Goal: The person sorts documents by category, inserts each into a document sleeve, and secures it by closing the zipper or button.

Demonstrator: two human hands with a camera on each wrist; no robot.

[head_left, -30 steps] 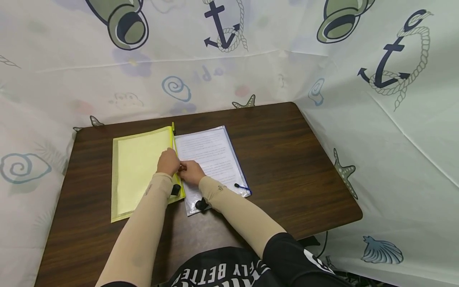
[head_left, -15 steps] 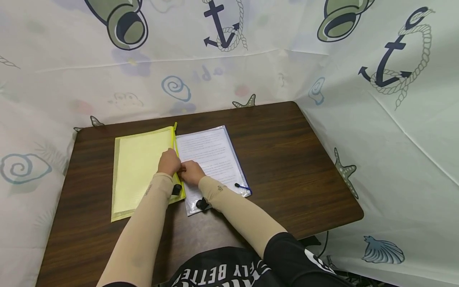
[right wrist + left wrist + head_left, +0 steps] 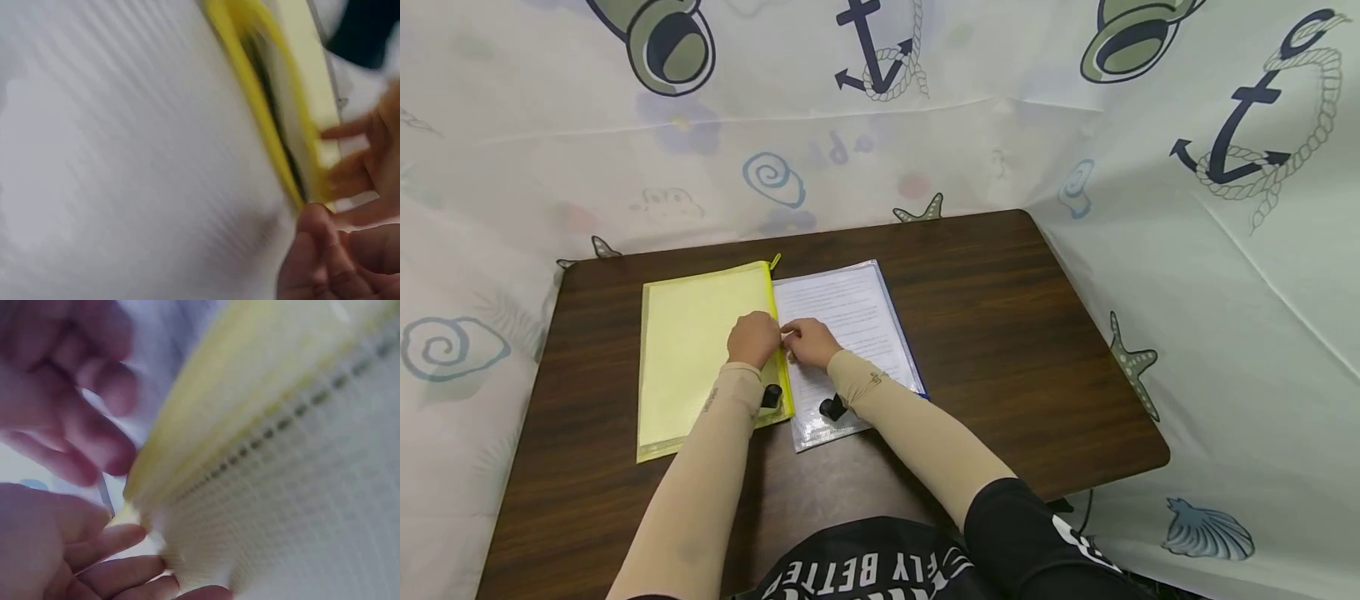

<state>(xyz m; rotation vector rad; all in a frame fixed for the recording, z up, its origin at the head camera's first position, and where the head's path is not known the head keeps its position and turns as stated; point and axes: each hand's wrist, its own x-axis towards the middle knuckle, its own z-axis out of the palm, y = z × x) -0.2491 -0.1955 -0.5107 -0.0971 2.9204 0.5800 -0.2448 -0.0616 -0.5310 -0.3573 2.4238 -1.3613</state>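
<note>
A yellow mesh zipper pouch [image 3: 700,350] lies on the left side of the table. My left hand [image 3: 754,339] grips its right edge, fingers bunched in the mesh [image 3: 212,550] in the left wrist view. Along that edge the yellow-trimmed mouth [image 3: 275,119] gapes in the right wrist view. My right hand [image 3: 811,342] is just right of this edge, over a clear pouch [image 3: 850,300] with a printed sheet inside. Its fingertips [image 3: 112,450] are by the yellow edge, thumb and fingers apart; blur hides whether they touch it.
The pouches lie side by side on a dark wood-grain table [image 3: 985,333]. A yellow zipper tab [image 3: 776,261] stands at the yellow pouch's far right corner. A patterned white cloth [image 3: 700,183] hangs behind and beside the table.
My right hand has moved slightly right and away from the left hand, covering most of the clear pouch's blue zipper pull. The left hand still grips the yellow pouch, whose edge shifted slightly right.
</note>
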